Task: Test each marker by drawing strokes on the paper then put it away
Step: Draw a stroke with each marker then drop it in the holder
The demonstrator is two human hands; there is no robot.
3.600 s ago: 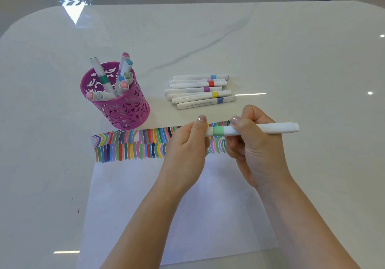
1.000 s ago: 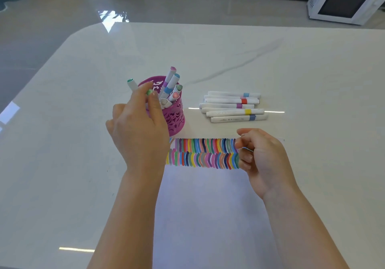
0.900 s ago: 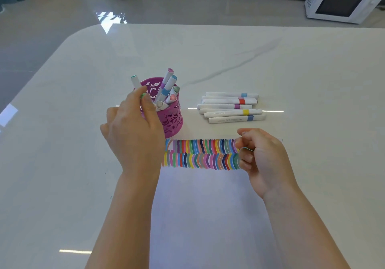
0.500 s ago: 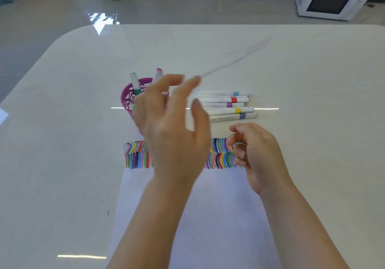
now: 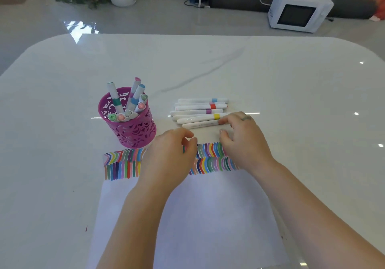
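Right hand (image 5: 243, 141), fingers relaxed, is touching the white marker (image 5: 200, 124) just ahead; its print is illegible. Left hand (image 5: 168, 158) is hovering empty, loosely curled.

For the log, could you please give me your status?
Left hand empty over paper. Right hand open, touching nearest loose marker. Nothing obstructing.

Two hands over stroke-marked white paper (image 5: 208, 216) on a glossy white desk (image 5: 62, 101).
The right hand (image 5: 243, 141) has its fingers (image 5: 226, 120) touching the nearest white marker (image 5: 200, 124) of a row; the left hand (image 5: 168, 158), loosely curled, hangs beside a pink perforated pen cup (image 5: 133, 131).
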